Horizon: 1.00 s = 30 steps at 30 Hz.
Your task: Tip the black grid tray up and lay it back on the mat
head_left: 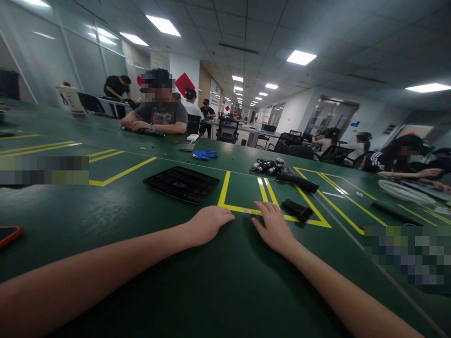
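Observation:
My left hand (207, 224) rests on the green table (225, 281), knuckles up, fingers curled under, nothing seen in it. My right hand (273, 224) lies flat beside it, fingers stretched out over the yellow tape line (243, 209). A small black part (298, 209) lies just right of my right hand. A black tray (182, 183) sits ahead of my left hand. Farther off lie several small black-and-silver cylinders (268, 165) and a long black piece (298, 182).
A blue glove (205, 154) lies farther back. A person in a grey shirt (160, 115) sits across the table with hands on it. Other people sit at the right (405, 159). A phone with a red edge (9, 234) lies at the left.

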{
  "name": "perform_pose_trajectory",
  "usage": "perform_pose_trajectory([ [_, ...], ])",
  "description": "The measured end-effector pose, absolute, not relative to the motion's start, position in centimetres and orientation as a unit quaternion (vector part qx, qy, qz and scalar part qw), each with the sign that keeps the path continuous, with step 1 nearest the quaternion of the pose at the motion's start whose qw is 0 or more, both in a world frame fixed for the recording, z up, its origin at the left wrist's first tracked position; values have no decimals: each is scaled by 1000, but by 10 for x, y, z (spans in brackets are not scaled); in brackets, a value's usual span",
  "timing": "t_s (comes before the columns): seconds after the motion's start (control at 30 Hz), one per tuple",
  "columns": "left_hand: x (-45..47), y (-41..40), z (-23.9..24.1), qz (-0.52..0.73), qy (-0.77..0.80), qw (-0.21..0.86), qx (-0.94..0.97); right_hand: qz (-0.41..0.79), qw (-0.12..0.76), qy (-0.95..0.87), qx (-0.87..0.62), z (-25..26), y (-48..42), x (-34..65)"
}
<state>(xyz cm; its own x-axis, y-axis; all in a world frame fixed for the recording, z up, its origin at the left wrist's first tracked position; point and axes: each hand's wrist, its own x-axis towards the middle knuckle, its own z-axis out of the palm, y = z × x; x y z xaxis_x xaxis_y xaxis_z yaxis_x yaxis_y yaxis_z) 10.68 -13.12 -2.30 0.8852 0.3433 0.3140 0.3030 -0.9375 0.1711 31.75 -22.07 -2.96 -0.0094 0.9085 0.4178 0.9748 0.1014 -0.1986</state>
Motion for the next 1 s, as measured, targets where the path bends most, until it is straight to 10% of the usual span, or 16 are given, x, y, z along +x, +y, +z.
perform_pose_trajectory([
  [0.23,110,-180,-10,170,58,-52,982,-6,354,-731,-584,-10,-252,277],
  [0.6,103,-225,-20,167,-115,-26,979,126,215,-824,-509,8,-286,238],
  [1.0,105,-229,-20,139,-46,34,989,213,249,-796,-509,-1,-276,245],
])
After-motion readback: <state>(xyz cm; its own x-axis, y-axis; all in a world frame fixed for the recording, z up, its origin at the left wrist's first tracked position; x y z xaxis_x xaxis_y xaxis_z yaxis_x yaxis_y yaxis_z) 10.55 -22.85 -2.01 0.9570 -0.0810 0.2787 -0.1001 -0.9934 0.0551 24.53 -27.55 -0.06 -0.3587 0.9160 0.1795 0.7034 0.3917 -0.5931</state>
